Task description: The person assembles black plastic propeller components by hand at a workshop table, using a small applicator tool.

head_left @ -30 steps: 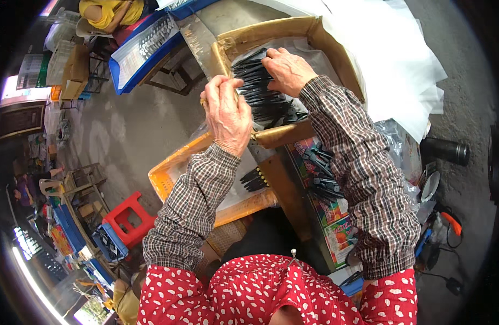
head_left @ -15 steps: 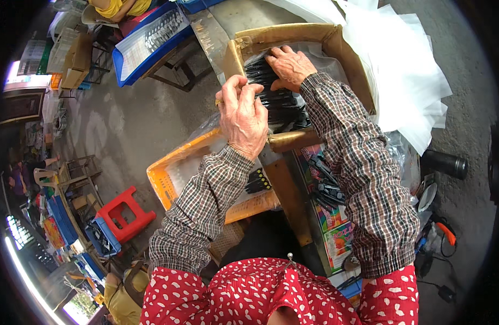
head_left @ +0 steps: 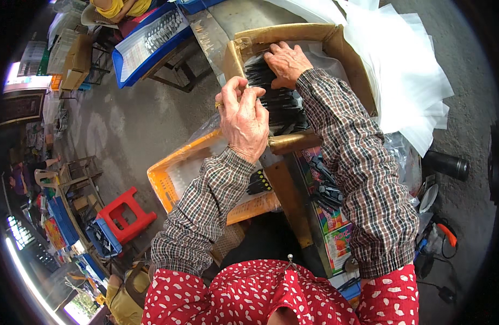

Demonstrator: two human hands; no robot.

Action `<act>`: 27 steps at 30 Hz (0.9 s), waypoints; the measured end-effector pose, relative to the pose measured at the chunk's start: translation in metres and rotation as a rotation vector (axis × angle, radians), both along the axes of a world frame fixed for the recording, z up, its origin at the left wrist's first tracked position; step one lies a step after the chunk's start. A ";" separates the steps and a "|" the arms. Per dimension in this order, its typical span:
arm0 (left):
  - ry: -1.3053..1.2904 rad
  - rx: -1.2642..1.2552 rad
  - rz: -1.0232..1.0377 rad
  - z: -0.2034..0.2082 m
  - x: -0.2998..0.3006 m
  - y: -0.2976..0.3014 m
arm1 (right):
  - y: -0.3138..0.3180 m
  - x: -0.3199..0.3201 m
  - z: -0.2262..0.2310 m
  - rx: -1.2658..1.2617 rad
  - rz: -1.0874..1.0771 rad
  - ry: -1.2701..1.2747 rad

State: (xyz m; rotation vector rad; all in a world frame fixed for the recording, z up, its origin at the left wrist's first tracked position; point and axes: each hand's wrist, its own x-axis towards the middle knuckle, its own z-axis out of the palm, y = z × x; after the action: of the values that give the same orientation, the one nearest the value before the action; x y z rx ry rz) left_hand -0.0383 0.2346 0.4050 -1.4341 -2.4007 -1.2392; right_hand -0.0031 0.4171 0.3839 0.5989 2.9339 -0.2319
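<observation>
Inside an open cardboard box point(head_left: 363, 81) lies a dense layer of slim black pen-like sticks point(head_left: 284, 111) on clear plastic. My right hand point(head_left: 287, 64) rests on the far part of them, fingers spread and bent over the sticks, thumb apart. My left hand point(head_left: 244, 122) is at the box's near left corner, its fingers curled and pinched by the wall. What those fingers hold, if anything, is hidden. Below the left forearm sits an orange plastic basket point(head_left: 160, 187) with more black sticks with yellow-green ends point(head_left: 258, 182).
White sheets point(head_left: 390, 59) spread right of the box. Black plastic parts point(head_left: 326, 187) lie on colourful printed boxes point(head_left: 339, 241) beside my right forearm. A black bottle point(head_left: 447, 165) is at the right. A red stool point(head_left: 127, 216) and a blue tray point(head_left: 152, 40) stand leftward; another person sits beyond.
My right hand has shifted very slightly up and left over the black sticks. The left hand stays almost where it was.
</observation>
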 end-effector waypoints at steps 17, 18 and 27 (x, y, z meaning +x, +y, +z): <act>-0.013 0.014 -0.007 -0.002 0.004 0.003 | -0.009 -0.005 -0.004 0.070 -0.008 -0.174; -0.012 0.018 -0.008 -0.001 0.005 0.004 | -0.009 -0.004 -0.003 0.079 -0.002 -0.187; -0.004 0.017 0.006 -0.003 0.002 0.000 | -0.008 -0.002 -0.011 0.004 0.016 -0.150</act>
State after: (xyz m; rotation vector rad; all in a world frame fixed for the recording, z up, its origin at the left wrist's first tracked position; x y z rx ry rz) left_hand -0.0359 0.2350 0.4018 -1.4198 -2.3897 -1.2589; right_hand -0.0049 0.4092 0.3730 0.5675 2.7945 -0.1718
